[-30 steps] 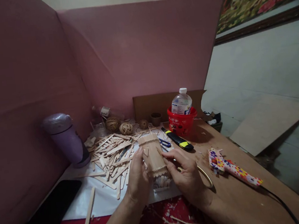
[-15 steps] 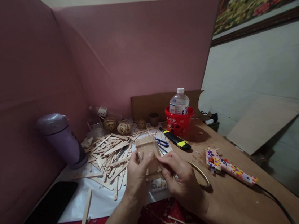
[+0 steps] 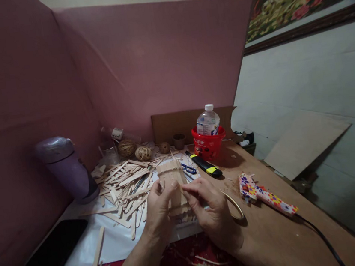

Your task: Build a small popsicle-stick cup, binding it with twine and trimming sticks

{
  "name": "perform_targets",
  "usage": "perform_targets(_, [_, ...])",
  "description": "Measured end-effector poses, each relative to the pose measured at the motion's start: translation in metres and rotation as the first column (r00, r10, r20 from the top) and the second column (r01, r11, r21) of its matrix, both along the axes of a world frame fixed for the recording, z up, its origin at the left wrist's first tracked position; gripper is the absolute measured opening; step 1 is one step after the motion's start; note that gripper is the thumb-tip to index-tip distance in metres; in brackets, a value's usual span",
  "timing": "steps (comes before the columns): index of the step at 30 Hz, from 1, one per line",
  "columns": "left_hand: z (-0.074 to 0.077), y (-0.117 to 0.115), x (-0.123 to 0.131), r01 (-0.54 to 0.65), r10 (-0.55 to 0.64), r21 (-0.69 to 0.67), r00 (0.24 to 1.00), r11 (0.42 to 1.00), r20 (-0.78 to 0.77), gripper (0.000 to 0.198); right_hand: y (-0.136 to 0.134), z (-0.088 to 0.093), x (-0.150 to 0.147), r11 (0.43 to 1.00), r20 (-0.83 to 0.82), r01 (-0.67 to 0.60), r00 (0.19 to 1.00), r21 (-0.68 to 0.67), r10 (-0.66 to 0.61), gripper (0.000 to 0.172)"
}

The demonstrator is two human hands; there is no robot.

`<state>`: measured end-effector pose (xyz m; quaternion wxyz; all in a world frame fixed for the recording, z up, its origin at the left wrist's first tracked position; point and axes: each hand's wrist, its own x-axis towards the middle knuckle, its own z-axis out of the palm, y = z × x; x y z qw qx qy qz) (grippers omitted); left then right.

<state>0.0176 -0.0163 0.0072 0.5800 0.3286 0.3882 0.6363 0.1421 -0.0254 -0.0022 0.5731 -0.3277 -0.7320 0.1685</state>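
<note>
A small barrel-like piece made of popsicle sticks (image 3: 171,177) stands upright at the middle of the table, between both hands. My left hand (image 3: 158,213) grips its left side, thumb pressed on the front. My right hand (image 3: 211,208) pinches its right side with thumb and forefinger. A pile of loose popsicle sticks (image 3: 126,186) is spread on white paper just behind and left of the hands. A gold ring-shaped hoop (image 3: 234,205) lies right beside my right hand.
A flower-patterned glue gun (image 3: 264,195) with a black cord lies to the right. Behind stand a red bucket (image 3: 208,144) holding a water bottle (image 3: 207,121), a yellow-black cutter (image 3: 205,166), blue scissors (image 3: 186,169), twine balls (image 3: 134,150), a purple container (image 3: 63,168), and a dark phone (image 3: 44,263).
The view has shifted so everything sits a little further left. My hands have turned the stick piece and moved up its sides; both thumbs now meet on its front.
</note>
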Motion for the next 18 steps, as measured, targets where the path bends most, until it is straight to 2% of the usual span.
perform_targets(6, [0.0052, -0.0035, 0.0015, 0.026, -0.026, 0.011, 0.999, 1.0, 0.021, 0.033, -0.0005, -0.001, -0.0001, 0.998, 0.026, 0.041, 0.999, 0.046, -0.042, 0.019])
perform_targets(13, [0.0035, -0.0032, 0.0038, 0.049, -0.05, 0.072, 0.999, 0.996, 0.005, 0.037, -0.0017, -0.0062, 0.0017, 0.986, 0.07, 0.114, 0.99, 0.119, -0.123, 0.023])
perform_targets(18, [0.0041, -0.0039, 0.0049, 0.061, -0.062, 0.03, 0.998, 0.998, 0.031, 0.04, -0.0036, -0.0059, 0.002, 0.981, 0.085, 0.146, 0.984, 0.124, -0.158, 0.021])
